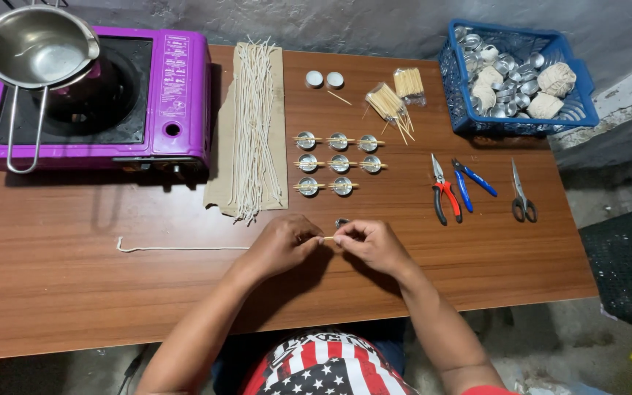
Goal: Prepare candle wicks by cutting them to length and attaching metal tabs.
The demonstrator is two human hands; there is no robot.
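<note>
Both hands meet low over the bench, near its front edge. The left hand and right hand are each curled nearly shut, pinching the ends of a thin stick between fingertips; a small metal cup sits just behind. The stick lies level, its long axis running left to right. It seems best held lightly and kept level, since a hard pinch could snap it.

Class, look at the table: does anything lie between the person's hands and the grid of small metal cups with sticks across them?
Nothing visible does. The left hand and right hand pinch a thin stick; one small metal cup sits just beyond them, then bare table up to the cup grid.
</note>
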